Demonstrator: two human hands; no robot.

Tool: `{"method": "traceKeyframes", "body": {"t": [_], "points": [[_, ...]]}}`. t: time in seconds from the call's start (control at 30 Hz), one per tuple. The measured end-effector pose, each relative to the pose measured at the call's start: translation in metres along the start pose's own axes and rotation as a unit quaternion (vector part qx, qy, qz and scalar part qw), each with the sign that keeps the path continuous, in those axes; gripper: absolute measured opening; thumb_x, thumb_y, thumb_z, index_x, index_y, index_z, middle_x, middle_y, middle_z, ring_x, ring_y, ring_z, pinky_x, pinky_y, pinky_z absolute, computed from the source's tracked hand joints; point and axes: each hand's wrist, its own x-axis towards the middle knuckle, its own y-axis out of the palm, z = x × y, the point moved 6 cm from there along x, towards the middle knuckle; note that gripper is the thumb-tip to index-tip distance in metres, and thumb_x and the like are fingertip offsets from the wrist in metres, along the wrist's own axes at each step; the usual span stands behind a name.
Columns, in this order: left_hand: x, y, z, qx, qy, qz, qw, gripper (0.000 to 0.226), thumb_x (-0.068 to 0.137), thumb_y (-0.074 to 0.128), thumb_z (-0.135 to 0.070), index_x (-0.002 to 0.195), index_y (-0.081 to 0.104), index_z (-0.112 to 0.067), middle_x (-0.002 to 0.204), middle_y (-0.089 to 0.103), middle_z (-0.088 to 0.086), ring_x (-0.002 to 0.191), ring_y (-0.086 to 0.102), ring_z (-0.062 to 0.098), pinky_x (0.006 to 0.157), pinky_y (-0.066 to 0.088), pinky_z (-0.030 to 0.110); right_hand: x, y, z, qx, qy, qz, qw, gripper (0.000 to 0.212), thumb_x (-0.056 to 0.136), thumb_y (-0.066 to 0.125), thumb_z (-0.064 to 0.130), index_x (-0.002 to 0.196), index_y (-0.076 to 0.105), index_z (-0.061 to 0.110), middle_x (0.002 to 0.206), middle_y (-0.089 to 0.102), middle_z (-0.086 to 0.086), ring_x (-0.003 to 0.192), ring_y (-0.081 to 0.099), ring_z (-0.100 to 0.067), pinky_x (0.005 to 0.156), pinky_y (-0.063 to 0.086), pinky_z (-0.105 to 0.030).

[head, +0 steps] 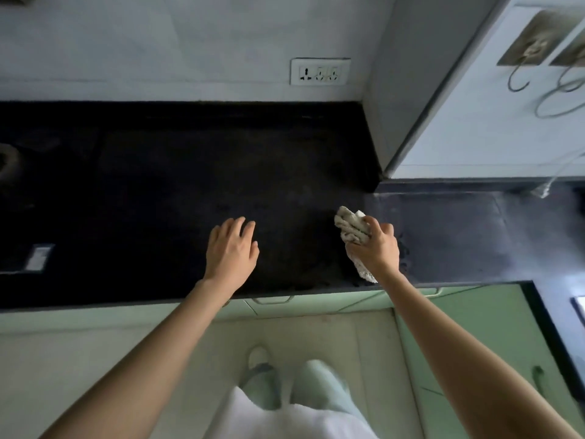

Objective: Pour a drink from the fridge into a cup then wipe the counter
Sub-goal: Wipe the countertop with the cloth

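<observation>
A black stone counter point(152, 191) runs across the view and turns a corner to the right. My right hand point(378, 248) grips a crumpled whitish cloth point(351, 228) and holds it on the counter near the front edge, by the inner corner. My left hand point(231, 248) lies flat on the counter to the left of the cloth, palm down, fingers slightly spread, holding nothing. No cup or drink is visible.
A white wall socket point(320, 71) sits above the counter's back edge. Hooks hang on the white wall point(519, 77) at right. A small pale object point(40, 256) lies at far left. Green cabinet fronts point(474, 327) and a tiled floor lie below.
</observation>
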Motion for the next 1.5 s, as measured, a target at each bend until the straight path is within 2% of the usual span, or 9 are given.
{"method": "traceKeyframes", "body": {"t": [0.23, 0.43, 0.57, 0.73, 0.97, 1.27, 1.33, 1.4, 1.5], "points": [[-0.009, 0.034, 0.018, -0.037, 0.016, 0.018, 0.999, 0.041, 0.079, 0.07, -0.015, 0.116, 0.062, 0.0, 0.117, 0.061, 0.02, 0.102, 0.059, 0.038, 0.083, 0.05, 0.048, -0.009, 0.018, 0.005, -0.083, -0.01, -0.046, 0.995, 0.07, 0.073, 0.072, 0.037, 0.136, 0.041, 0.034, 0.125, 0.042, -0.007, 0.101, 0.046, -0.035, 0.085, 0.042, -0.038], [-0.041, 0.066, 0.021, -0.038, -0.003, 0.078, 0.996, 0.044, 0.081, 0.069, -0.021, 0.12, 0.061, -0.003, 0.125, 0.058, 0.021, 0.11, 0.057, 0.039, 0.086, 0.049, 0.052, -0.024, 0.042, 0.025, -0.129, -0.02, -0.077, 0.988, 0.065, 0.08, 0.059, 0.061, 0.136, 0.044, 0.033, 0.131, 0.043, -0.011, 0.103, 0.046, -0.038, 0.082, 0.044, -0.042], [-0.054, 0.075, 0.021, -0.034, -0.011, 0.105, 0.994, 0.048, 0.081, 0.069, -0.023, 0.124, 0.059, -0.004, 0.133, 0.053, 0.021, 0.119, 0.052, 0.039, 0.087, 0.049, 0.054, -0.072, 0.091, 0.087, -0.126, -0.121, -0.096, 0.98, 0.058, 0.076, 0.064, 0.056, 0.128, 0.054, 0.033, 0.121, 0.054, -0.011, 0.091, 0.052, -0.035, 0.067, 0.048, -0.04], [-0.058, 0.077, 0.018, -0.016, -0.021, 0.101, 0.995, 0.053, 0.082, 0.068, -0.025, 0.129, 0.055, -0.004, 0.139, 0.049, 0.019, 0.126, 0.047, 0.039, 0.093, 0.045, 0.056, -0.069, 0.095, 0.097, -0.144, -0.187, -0.065, 0.97, 0.06, 0.076, 0.064, 0.049, 0.132, 0.05, 0.033, 0.122, 0.053, -0.012, 0.091, 0.052, -0.033, 0.066, 0.049, -0.04], [-0.061, 0.082, 0.014, -0.016, -0.047, 0.121, 0.991, 0.052, 0.091, 0.057, -0.027, 0.136, 0.047, -0.004, 0.147, 0.04, 0.019, 0.134, 0.037, 0.039, 0.102, 0.037, 0.058, -0.042, 0.03, -0.011, -0.147, -0.05, -0.156, 0.975, 0.052, 0.075, 0.068, 0.044, 0.122, 0.061, 0.024, 0.111, 0.056, -0.019, 0.082, 0.054, -0.039, 0.062, 0.05, -0.043], [-0.067, 0.082, 0.014, -0.007, -0.035, 0.108, 0.994, 0.052, 0.091, 0.055, -0.027, 0.138, 0.046, -0.004, 0.147, 0.039, 0.018, 0.135, 0.038, 0.038, 0.103, 0.037, 0.058, -0.056, 0.069, 0.068, -0.153, -0.251, -0.061, 0.954, 0.061, 0.07, 0.069, 0.043, 0.128, 0.055, 0.032, 0.107, 0.057, -0.011, 0.081, 0.053, -0.033, 0.06, 0.048, -0.037], [-0.068, 0.08, 0.013, -0.011, -0.04, 0.111, 0.993, 0.052, 0.092, 0.054, -0.027, 0.138, 0.046, -0.005, 0.148, 0.039, 0.017, 0.135, 0.037, 0.037, 0.104, 0.036, 0.057, -0.027, 0.047, 0.031, -0.172, -0.207, -0.079, 0.96, 0.062, 0.068, 0.07, 0.041, 0.127, 0.057, 0.029, 0.105, 0.057, -0.015, 0.079, 0.054, -0.036, 0.057, 0.048, -0.038], [-0.068, 0.08, 0.013, -0.012, -0.041, 0.115, 0.992, 0.05, 0.094, 0.051, -0.028, 0.139, 0.045, -0.006, 0.148, 0.038, 0.017, 0.136, 0.037, 0.037, 0.104, 0.036, 0.057, -0.006, 0.016, -0.017, -0.15, -0.103, -0.123, 0.976, 0.057, 0.068, 0.069, 0.039, 0.123, 0.06, 0.025, 0.104, 0.057, -0.02, 0.077, 0.055, -0.039, 0.058, 0.047, -0.04], [-0.069, 0.08, 0.014, -0.016, -0.049, 0.126, 0.991, 0.051, 0.098, 0.033, -0.034, 0.138, 0.046, -0.007, 0.148, 0.04, 0.015, 0.135, 0.038, 0.036, 0.104, 0.037, 0.056, -0.02, 0.001, -0.051, -0.128, -0.027, -0.171, 0.977, 0.054, 0.074, 0.058, 0.045, 0.12, 0.062, 0.018, 0.107, 0.055, -0.025, 0.078, 0.053, -0.042, 0.063, 0.047, -0.044]]}}
